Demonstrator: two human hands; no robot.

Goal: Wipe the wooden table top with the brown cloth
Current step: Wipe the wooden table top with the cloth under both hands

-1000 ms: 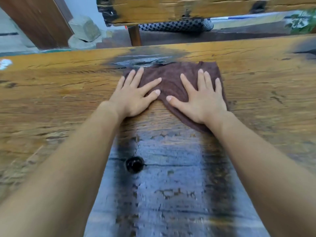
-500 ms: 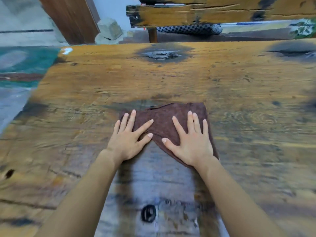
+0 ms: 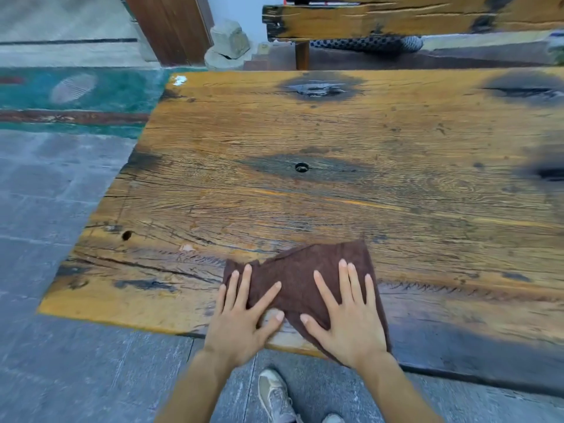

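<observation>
The brown cloth (image 3: 300, 270) lies spread flat at the near edge of the worn wooden table top (image 3: 335, 203). My left hand (image 3: 241, 325) rests palm down with its fingers spread on the cloth's left part, and its heel sits past the table's edge. Beside it, my right hand (image 3: 348, 319) lies flat with fingers apart on the right part of the cloth. Neither hand curls around the fabric. A wet, darker patch shows on the wood to the right of the cloth.
The table's left edge runs diagonally over grey paving. A small round hole (image 3: 301, 167) sits mid-table. A wooden bench (image 3: 396, 19) stands beyond the far edge, with stone blocks (image 3: 229, 41) and a brown door to its left. My shoe (image 3: 274, 395) is below the near edge.
Both hands have dragged the cloth from the far side of the table back to its near edge. The view has pulled back, so the table's left end and the floor now show.
</observation>
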